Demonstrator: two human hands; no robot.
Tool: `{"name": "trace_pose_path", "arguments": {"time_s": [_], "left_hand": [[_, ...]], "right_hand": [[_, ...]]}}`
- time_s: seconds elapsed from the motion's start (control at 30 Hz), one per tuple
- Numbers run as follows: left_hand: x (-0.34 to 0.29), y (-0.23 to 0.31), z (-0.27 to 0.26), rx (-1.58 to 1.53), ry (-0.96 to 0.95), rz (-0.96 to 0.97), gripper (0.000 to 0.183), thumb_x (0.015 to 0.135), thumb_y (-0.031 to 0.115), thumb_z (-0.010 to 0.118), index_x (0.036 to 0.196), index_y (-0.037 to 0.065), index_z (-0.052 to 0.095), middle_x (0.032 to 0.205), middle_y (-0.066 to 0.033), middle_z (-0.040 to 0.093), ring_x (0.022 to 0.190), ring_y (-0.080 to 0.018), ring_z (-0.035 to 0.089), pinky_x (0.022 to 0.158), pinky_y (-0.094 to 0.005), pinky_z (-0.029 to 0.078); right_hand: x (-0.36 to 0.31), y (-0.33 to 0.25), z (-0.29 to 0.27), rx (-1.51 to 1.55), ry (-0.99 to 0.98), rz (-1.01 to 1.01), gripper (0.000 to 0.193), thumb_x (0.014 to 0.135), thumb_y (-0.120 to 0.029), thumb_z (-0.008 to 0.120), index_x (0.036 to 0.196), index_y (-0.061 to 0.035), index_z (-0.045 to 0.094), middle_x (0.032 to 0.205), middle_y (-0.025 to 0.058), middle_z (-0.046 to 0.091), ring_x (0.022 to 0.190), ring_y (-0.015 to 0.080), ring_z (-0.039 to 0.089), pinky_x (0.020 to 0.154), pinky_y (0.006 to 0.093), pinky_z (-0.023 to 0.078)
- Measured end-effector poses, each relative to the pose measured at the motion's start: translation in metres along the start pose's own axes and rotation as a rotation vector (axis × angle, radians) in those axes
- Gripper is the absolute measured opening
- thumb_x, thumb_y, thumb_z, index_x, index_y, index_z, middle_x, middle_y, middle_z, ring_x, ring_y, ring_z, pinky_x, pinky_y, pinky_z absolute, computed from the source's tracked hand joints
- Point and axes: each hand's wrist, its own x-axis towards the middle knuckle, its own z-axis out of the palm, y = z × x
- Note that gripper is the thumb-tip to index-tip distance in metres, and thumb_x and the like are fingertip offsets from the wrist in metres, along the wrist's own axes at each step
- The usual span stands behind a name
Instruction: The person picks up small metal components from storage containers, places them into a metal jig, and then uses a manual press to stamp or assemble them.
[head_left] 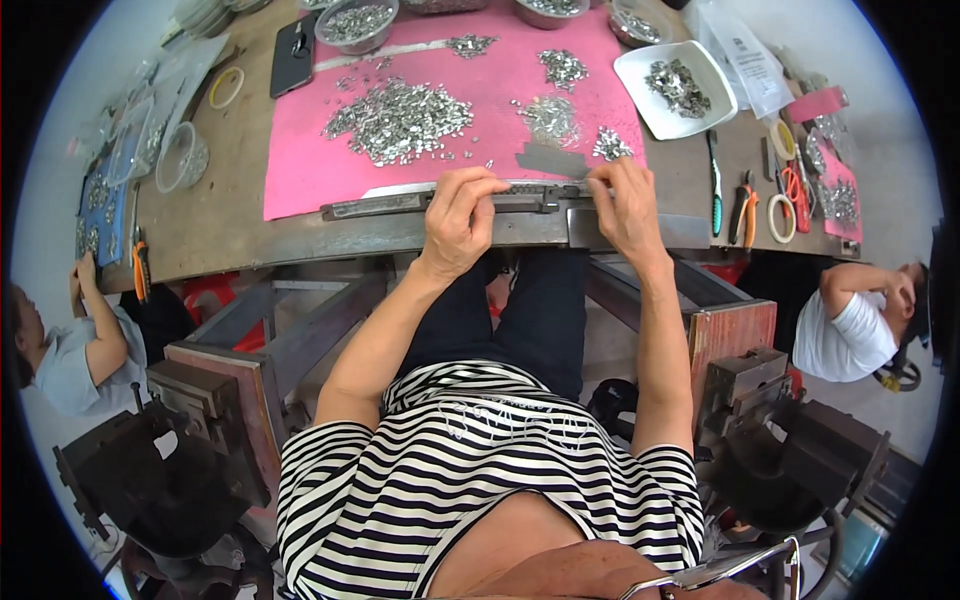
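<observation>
A long, narrow metal fixture with a slotted rail lies along the table's front edge. My left hand is at its middle, fingers curled and thumb near the fingertips; anything between them is too small to make out. To the right, my right hand bends over the fixture's end with fingers drawn together, and what they grip is hidden. A small heap of shiny metal pieces lies just beyond the right fingers. Next to it are a flat grey strip and a patch of thin, clear-looking or silvery bits.
A large pile of metal pieces covers part of the pink mat. A white tray, a phone, bowls, orange-handled pliers and tape rolls surround it. Other people sit at both sides.
</observation>
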Motion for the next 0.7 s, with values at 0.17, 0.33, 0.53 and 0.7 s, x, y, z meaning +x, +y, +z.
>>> {"name": "trace_pose_path", "arguments": {"time_s": [0.17, 0.33, 0.53, 0.7], "left_hand": [[0.001, -0.001, 0.000, -0.002, 0.013, 0.045, 0.030, 0.080, -0.017, 0.059, 0.100, 0.004, 0.068, 0.100, -0.0101, 0.065, 0.084, -0.0265, 0.063, 0.071, -0.0358, 0.051], [0.001, -0.002, 0.000, -0.016, 0.027, 0.029, 0.031, 0.080, -0.017, 0.059, 0.101, 0.003, 0.068, 0.100, -0.0100, 0.065, 0.084, -0.0267, 0.063, 0.071, -0.0363, 0.051], [0.012, 0.003, -0.024, -0.057, 0.049, -0.142, 0.022, 0.089, -0.009, 0.060, 0.105, 0.003, 0.068, 0.100, -0.0113, 0.067, 0.082, -0.0236, 0.067, 0.072, -0.0329, 0.053], [0.023, -0.026, -0.062, 0.057, 0.113, -0.257, 0.016, 0.091, 0.000, 0.065, 0.106, 0.005, 0.069, 0.096, -0.0096, 0.070, 0.091, -0.0255, 0.066, 0.083, -0.0374, 0.050]], "right_hand": [[0.013, -0.035, 0.019, 0.086, -0.107, -0.133, 0.014, 0.084, -0.002, 0.070, 0.093, -0.0033, 0.059, 0.094, 0.0104, 0.058, 0.089, 0.0297, 0.058, 0.081, 0.0390, 0.042], [0.023, -0.038, 0.017, -0.014, -0.225, -0.173, 0.013, 0.085, -0.004, 0.069, 0.092, -0.0034, 0.058, 0.093, 0.0100, 0.057, 0.090, 0.0294, 0.058, 0.081, 0.0399, 0.043], [0.023, -0.034, 0.018, 0.003, -0.212, -0.189, 0.013, 0.084, -0.005, 0.070, 0.091, -0.0034, 0.059, 0.088, 0.0104, 0.055, 0.087, 0.0289, 0.058, 0.080, 0.0402, 0.043], [0.008, -0.030, 0.030, 0.306, -0.052, 0.096, 0.017, 0.080, 0.000, 0.074, 0.092, -0.0037, 0.062, 0.090, 0.0095, 0.061, 0.088, 0.0300, 0.060, 0.078, 0.0400, 0.044]]}}
